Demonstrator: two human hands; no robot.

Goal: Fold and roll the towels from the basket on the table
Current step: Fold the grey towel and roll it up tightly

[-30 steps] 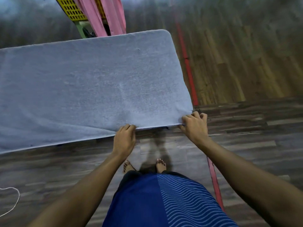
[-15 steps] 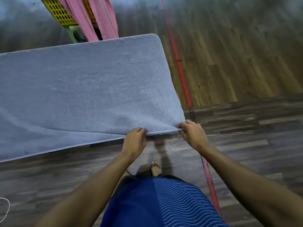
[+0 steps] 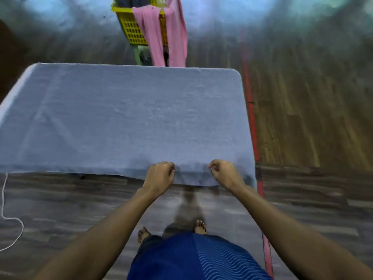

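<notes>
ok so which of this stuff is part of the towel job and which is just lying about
Job: grey towel spread flat, left hand and right hand at its near edge, yellow basket, pink towels hanging over its rim.
Lying about: white cord and red strip on the floor.

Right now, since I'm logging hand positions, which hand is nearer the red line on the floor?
Right. The right hand pinches the near edge of the blue towel, just left of the red line; the left hand pinches the same edge farther left.
</notes>
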